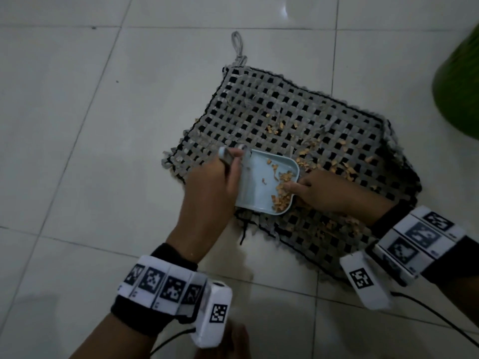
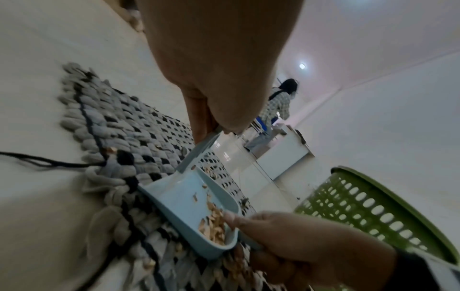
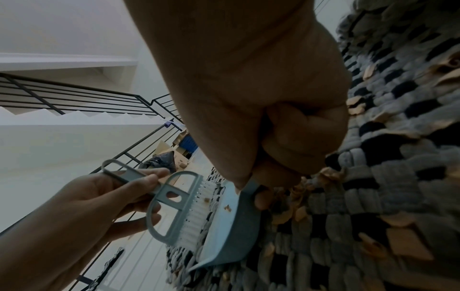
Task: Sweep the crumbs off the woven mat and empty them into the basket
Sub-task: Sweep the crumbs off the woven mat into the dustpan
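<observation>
A grey and black woven mat (image 1: 285, 104) (image 2: 124, 122) (image 3: 398, 137) lies on the tiled floor, with tan crumbs (image 1: 311, 151) scattered over its middle and right. On its near left part sits a light blue dustpan (image 1: 259, 182) (image 2: 179, 198) (image 3: 229, 226) with a heap of crumbs (image 1: 282, 193) (image 2: 214, 222) inside. My left hand (image 1: 225, 164) (image 2: 206, 128) (image 3: 139, 187) grips the grey handle of a small brush (image 3: 174, 206), whose white bristles lie against the pan's back. My right hand (image 1: 300, 186) (image 2: 248, 222) (image 3: 273, 177) curls over the pan's open rim, with one finger among the crumbs.
A green perforated basket (image 1: 456, 94) (image 2: 373, 212) stands on the floor to the right of the mat. The mat's hanging loop (image 1: 237, 47) points away from me. A person (image 2: 278, 104) stands far off, and a stair railing (image 3: 74, 94) and boxes are behind.
</observation>
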A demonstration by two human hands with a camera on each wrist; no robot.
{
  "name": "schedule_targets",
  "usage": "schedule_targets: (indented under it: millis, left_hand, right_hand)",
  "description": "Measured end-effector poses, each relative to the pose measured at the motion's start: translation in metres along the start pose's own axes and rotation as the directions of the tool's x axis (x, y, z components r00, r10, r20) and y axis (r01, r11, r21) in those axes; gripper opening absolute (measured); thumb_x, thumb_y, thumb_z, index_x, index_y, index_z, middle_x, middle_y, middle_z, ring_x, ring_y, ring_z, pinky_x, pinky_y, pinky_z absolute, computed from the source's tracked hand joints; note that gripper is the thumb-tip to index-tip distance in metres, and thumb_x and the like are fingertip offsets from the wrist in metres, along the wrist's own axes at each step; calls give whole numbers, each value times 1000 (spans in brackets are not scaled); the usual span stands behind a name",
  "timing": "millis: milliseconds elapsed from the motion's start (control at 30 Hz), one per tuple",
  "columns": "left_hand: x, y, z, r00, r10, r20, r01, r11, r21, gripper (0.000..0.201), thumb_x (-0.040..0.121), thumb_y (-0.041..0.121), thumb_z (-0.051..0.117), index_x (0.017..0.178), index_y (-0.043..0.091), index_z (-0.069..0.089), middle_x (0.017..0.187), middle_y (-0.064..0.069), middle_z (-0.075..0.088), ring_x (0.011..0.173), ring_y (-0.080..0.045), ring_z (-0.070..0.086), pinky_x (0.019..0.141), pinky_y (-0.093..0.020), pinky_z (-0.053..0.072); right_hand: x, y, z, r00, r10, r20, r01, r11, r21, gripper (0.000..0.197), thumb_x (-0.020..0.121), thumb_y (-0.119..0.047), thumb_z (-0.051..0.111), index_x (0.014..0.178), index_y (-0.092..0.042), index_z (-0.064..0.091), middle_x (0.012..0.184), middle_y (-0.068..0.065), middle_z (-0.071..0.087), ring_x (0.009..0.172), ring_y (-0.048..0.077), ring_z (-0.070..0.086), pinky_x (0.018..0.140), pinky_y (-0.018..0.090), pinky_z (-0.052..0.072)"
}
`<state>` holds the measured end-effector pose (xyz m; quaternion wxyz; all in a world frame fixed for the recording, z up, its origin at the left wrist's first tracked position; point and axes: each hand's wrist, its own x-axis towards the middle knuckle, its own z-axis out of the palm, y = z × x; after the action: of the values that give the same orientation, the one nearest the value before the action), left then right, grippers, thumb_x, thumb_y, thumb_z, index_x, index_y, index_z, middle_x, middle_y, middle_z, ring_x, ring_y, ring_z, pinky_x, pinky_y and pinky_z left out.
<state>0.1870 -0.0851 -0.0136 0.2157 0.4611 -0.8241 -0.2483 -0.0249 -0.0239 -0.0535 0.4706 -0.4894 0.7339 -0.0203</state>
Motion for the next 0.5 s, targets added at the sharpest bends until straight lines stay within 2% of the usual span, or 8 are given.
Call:
schedule_targets:
  millis: [67,167,233,300,400,500]
  left_hand:
    - [3,-7,-5,1000,10,-26,-8,999,45,25,106,25,44,115,15,65,72,4,64,60,-8,60,54,-30,49]
    - [0,0,4,998,15,57,-19,997,75,31,107,28,41,107,10,66,74,-1,64,60,-13,58,57,-37,49]
    - [-4,10,10,998,8,69,-9,1000,20,29,106,28,43,107,11,67,77,1,67,63,-10,60,57,-32,50]
    - [-6,14,13,1000,-6,18,7,998,-66,23,105,25,47,114,17,67,82,5,68,68,-5,62,57,-26,50]
    - [-10,16,17,991,-133,-15,125,960,-250,18,103,23,52,111,23,68,88,9,70,77,-3,66,61,-27,55]
    - [-14,15,22,958,-285,40,276,871,-407,15,102,22,52,107,22,67,87,6,72,79,-9,70,63,-27,58]
  right_hand:
    - [-1,-1,0,1000,-3,4,3,1000,1,57,94,-56,42,57,-14,46,48,1,32,37,15,25,47,26,24]
    - [-3,-2,0,1000,-5,2,5,1000,-3,57,94,-55,42,57,-13,47,48,1,34,37,14,27,46,25,25]
    - [-4,-3,0,1000,-4,0,4,1000,-13,58,94,-57,41,58,-12,50,48,2,37,38,15,30,47,26,27]
    - [-6,-3,0,1000,3,6,-3,1000,-7,58,94,-56,41,60,-11,50,48,2,37,38,15,30,46,25,26]
    - [-11,-5,-1,1000,2,16,-2,1000,21,57,96,-55,40,60,-12,52,48,1,38,34,11,30,45,23,26]
    - [-17,-6,0,1000,4,16,-4,999,37,62,97,-57,32,59,-12,49,48,0,36,29,9,28,44,22,27]
